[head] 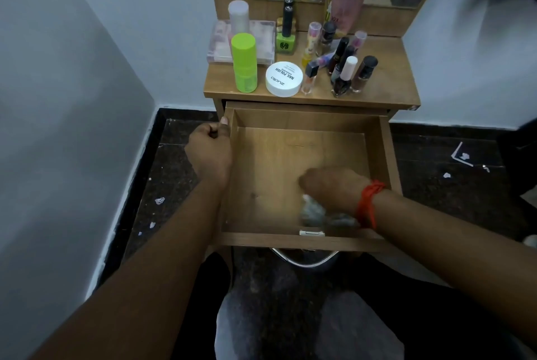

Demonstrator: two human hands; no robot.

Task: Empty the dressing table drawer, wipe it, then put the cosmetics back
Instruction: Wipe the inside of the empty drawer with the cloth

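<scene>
Drawer (305,118): pulled open below the surface (386,89).
Cloth (312,211): crumpled on the drawer floor, near right corner.
Right hand (328,185): blurred, fingers curled on the cloth.
Left hand (209,147): fist outside the drawer's left wall, thumb touching its rim.
Cosmetics (284,79): on the surface, beyond the drawer.

Bare forearms (162,258), orange thread (370,202) round right wrist, possibly dark trousers (343,327)

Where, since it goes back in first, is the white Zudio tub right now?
In the head view, the white Zudio tub sits on the tabletop near its front edge, right of the green bottle.
</scene>
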